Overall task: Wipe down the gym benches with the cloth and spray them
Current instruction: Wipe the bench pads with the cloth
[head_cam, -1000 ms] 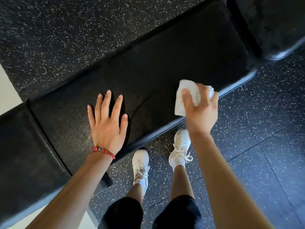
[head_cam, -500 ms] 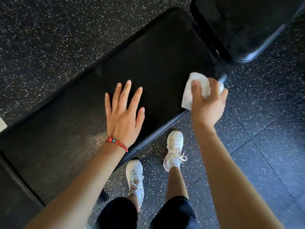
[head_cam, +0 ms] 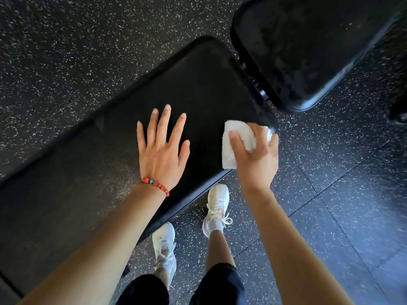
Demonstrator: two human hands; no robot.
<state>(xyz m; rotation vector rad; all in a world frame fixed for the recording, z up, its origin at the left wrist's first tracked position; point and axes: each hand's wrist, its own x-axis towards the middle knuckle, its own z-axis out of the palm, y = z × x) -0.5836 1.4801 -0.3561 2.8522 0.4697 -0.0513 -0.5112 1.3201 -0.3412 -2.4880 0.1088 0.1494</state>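
Note:
A long black padded bench (head_cam: 193, 84) runs from lower left to upper right. My left hand (head_cam: 161, 148), with a red bead bracelet at the wrist, lies flat on its pad with fingers spread. My right hand (head_cam: 256, 158) is closed on a folded white cloth (head_cam: 233, 142) and presses it on the bench's near right corner. A second black pad (head_cam: 308, 45) stands just past that corner, across a narrow gap with metal hardware. No spray bottle is in view.
The floor (head_cam: 330, 194) is black speckled rubber tiling on every side. My two feet in white sneakers (head_cam: 217, 208) stand close to the bench's near edge. A dark object (head_cam: 399, 111) shows at the right edge.
My right hand and the cloth have slid along the near edge toward the bench's right end. My left hand has shifted the same way on the pad. The view has followed rightward.

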